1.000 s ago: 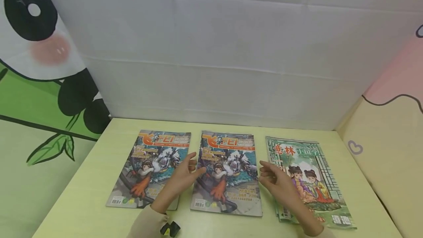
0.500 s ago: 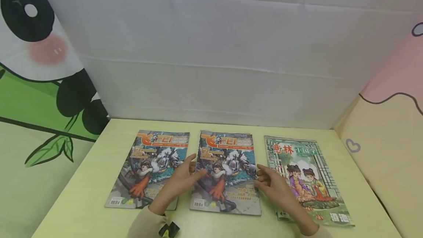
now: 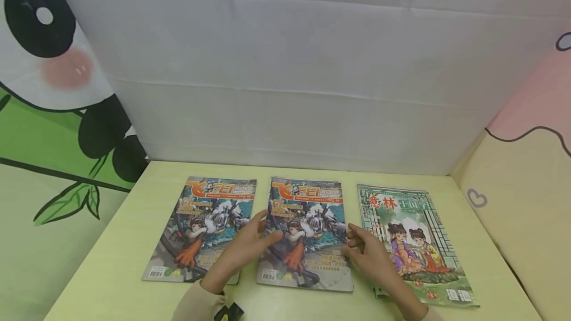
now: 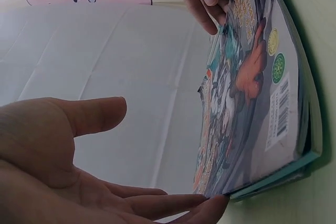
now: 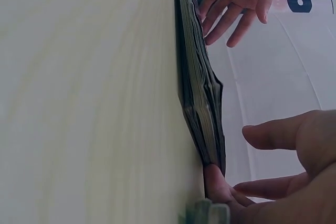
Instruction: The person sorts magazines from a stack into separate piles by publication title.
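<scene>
The middle stack of magazines (image 3: 308, 241), with an orange FEI title and a figure in red on its top cover, lies between my two hands. At its left edge is my left hand (image 3: 251, 245), fingers extended and thumb raised over the cover. My right hand (image 3: 372, 259) is at the opposite edge, its thumb overlapping the cover in the head view. In the right wrist view, a fingertip of the right hand (image 5: 294, 182) touches the page edges of the stack (image 5: 197, 77), thumb held apart. In the left wrist view, fingertips (image 4: 212, 205) meet the stack's edge.
To the left lies a magazine (image 3: 187, 246) with the same cover. A stack of green magazines (image 3: 428, 246) sits at the right, partly behind the right forearm. The pale yellow table (image 3: 107, 256) ends at a white cloth wall (image 3: 294, 88) and painted side panels.
My right hand has shifted slightly left to the middle stack's right edge. The left hand has moved only a little, and the magazines lie where they were.
</scene>
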Demonstrator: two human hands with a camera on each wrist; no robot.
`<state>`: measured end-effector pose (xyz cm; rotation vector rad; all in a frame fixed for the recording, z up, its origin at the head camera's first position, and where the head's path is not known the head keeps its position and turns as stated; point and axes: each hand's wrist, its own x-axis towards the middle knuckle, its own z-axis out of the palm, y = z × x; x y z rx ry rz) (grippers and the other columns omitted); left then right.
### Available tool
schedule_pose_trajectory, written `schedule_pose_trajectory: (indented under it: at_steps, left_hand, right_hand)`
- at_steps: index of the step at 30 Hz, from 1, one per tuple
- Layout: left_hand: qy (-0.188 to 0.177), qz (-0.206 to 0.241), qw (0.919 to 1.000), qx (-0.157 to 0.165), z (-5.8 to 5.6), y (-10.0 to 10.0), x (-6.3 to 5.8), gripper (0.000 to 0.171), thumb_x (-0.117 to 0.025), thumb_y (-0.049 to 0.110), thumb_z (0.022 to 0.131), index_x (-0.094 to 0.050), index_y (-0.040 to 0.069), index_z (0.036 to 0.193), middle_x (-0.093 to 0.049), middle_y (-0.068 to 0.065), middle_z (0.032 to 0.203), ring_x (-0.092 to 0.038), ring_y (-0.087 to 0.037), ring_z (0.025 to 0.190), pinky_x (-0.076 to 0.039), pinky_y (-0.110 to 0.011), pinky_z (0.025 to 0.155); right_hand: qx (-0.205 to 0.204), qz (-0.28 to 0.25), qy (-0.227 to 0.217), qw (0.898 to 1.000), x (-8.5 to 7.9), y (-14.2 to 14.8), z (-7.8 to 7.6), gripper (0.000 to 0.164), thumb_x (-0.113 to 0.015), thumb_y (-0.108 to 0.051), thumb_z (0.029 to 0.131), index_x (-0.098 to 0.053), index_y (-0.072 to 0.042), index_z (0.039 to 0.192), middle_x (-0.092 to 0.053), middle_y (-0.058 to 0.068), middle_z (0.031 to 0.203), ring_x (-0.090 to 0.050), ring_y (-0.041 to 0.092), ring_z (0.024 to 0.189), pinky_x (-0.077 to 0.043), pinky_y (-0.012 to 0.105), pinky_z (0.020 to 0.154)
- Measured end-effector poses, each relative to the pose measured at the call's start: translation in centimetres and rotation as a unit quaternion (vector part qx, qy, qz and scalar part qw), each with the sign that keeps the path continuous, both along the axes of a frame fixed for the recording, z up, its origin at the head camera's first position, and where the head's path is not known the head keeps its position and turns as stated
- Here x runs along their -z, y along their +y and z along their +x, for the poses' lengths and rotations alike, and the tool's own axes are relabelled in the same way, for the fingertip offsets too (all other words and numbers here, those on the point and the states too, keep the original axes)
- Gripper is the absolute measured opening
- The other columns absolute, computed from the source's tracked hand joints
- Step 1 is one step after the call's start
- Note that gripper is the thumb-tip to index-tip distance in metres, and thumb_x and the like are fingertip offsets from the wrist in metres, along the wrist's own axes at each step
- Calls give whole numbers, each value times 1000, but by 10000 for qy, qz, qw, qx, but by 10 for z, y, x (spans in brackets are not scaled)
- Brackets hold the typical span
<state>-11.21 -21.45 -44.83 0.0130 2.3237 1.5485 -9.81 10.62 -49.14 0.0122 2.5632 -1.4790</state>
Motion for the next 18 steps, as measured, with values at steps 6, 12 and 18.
schedule_pose_trajectory:
  at_steps: [6, 12, 18]
  left_hand:
    - [-46, 14, 9998, -195, -2, 1, -2, 84, -74, 24, 108, -29, -8, 170, -44, -42, 162, -46, -60, 149, -47, -74, 114]
    - [-54, 159, 9991, -389, -6, -2, 4, 76, -72, 14, 108, -32, -13, 167, -50, -39, 159, -53, -55, 144, -54, -65, 111]
    - [304, -166, 9990, -280, -8, -5, 11, 67, -77, 9, 104, -46, -16, 159, -62, -32, 150, -65, -48, 133, -63, -54, 100]
  right_hand:
    - [68, -45, 4, 10000, 1, -1, 0, 68, -85, -2, 95, -54, 14, 154, -72, 16, 126, -72, 24, 106, -62, 26, 87]
    - [183, -93, -20, 9998, 1, -3, 0, 69, -85, -2, 95, -53, 15, 154, -73, 19, 130, -72, 26, 109, -61, 27, 88]
    - [254, -54, -52, 9996, -1, -3, 1, 70, -85, -4, 95, -52, 17, 154, -72, 22, 133, -73, 29, 112, -64, 37, 94]
